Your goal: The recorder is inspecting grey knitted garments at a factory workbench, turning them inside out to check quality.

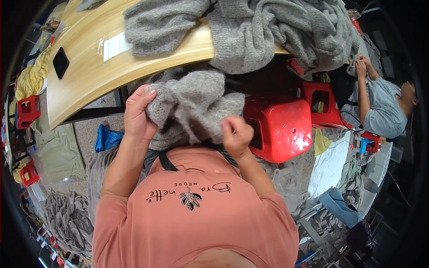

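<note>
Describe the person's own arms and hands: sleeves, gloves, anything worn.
Both forearms are bare. The left hand and right hand wear no gloves, and no rings or watch are visible. Short salmon-pink T-shirt sleeves end near the elbows; the shirt has a dark beaded leaf decoration.

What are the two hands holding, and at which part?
Both hold a grey knitted garment: left hand at its left edge, right hand pinching its lower right edge.

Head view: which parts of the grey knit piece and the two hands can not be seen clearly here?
- Left hand: fingertips buried in the grey knit piece.
- Right hand: closed fist; what its grip pinches is hidden by its own fingers.
- Grey knit piece: lower edge hidden behind the pink shirt; full shape unclear from bunching.
</note>
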Motion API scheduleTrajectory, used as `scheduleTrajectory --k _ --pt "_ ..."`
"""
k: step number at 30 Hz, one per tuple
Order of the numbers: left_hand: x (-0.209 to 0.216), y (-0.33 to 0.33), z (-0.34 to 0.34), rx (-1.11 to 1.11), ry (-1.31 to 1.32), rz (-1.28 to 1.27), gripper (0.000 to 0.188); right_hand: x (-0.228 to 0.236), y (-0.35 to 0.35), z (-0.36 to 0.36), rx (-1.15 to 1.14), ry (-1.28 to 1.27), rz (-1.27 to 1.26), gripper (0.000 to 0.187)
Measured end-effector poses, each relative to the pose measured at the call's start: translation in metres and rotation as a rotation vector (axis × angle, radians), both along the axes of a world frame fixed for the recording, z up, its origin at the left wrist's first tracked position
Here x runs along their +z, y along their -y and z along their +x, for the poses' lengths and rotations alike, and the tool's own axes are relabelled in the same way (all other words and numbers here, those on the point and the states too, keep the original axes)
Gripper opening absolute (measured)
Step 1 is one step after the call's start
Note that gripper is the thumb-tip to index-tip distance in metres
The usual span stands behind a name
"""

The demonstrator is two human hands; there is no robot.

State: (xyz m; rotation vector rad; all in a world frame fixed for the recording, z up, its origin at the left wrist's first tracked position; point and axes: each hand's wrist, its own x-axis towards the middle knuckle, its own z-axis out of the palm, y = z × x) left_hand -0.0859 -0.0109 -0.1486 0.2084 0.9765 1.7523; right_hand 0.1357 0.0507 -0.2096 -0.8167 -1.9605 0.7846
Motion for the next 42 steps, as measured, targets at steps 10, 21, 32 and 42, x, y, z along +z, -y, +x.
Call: scheduleTrajectory --k 10,21,32,42 --pt "0.001 -0.002 -0.003 -0.039 -0.086 -0.019 0.008 -0.042 -0.004 -0.050 0.155 0.196 -0.198 0.018" --pt "0.017 0.020 -0.012 -0.029 -0.084 0.026 0.006 0.120 -0.018 0.017 0.482 -0.004 -0.099 0.015" --pt "-0.025 0.005 0.029 -0.612 -0.405 -0.144 0.006 0.065 0.003 -0.025 0.681 0.155 0.059 0.016" --pt "-0.044 0.015 0.031 -0.631 -0.282 -0.226 0.008 0.055 0.001 -0.028 0.414 0.130 0.309 0.009"
